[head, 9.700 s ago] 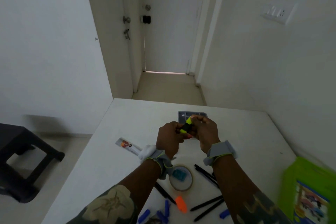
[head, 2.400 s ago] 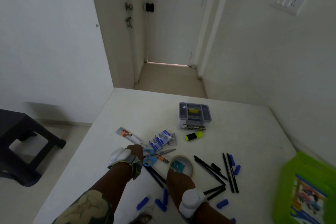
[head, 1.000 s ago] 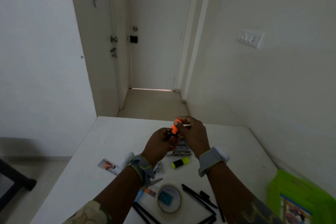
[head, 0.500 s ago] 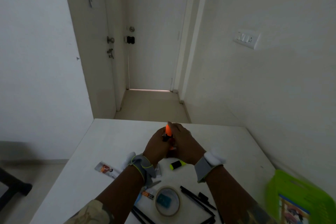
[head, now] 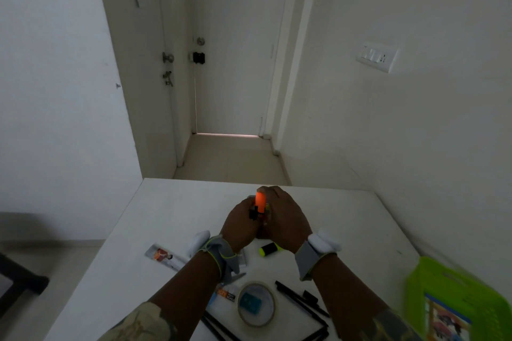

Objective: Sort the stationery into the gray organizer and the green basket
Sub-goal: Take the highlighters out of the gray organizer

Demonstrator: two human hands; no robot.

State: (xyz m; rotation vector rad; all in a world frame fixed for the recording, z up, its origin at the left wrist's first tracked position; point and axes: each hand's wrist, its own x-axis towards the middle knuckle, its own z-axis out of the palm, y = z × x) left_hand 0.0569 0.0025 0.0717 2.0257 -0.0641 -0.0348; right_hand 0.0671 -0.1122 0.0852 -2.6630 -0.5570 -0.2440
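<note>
Both at work: left hand and right hand clamped round the orange highlighter, capping it above the table. Next, probably, into the hidden organizer.

— How are the hands placed?
— The left hand and right hand are raised together over the table, fingers curled, wrists banded.
— And held?
— An orange marker is gripped between both.

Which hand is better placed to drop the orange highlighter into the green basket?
Right, probably. The right hand grips the orange highlighter and is on the green basket side; the left hand would cross over.
</note>
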